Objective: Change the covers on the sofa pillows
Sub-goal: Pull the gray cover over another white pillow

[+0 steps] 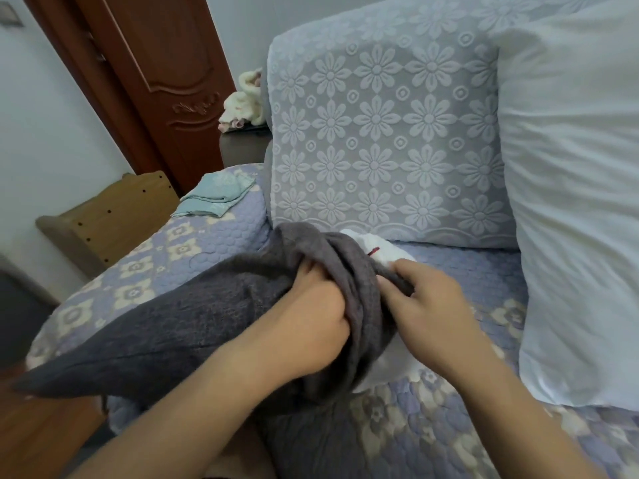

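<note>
A dark grey pillow cover [166, 319] lies across the sofa seat with a white pillow insert [377, 250] poking out of its open end. My left hand [311, 319] grips the bunched grey edge in a fist. My right hand [428, 302] pinches the cover's rim beside the white insert. A bare white pillow [574, 202] leans against the sofa back on the right. Folded light teal covers [218, 195] sit on the sofa arm at the back left.
The sofa seat [460, 281] wears a quilted lilac floral throw and the back cushion [383, 140] a pale blue lace cover. A wooden board [114, 216] leans by the wall at left, near a brown door [166, 63]. Plush toys [245, 102] lie on a dark side table.
</note>
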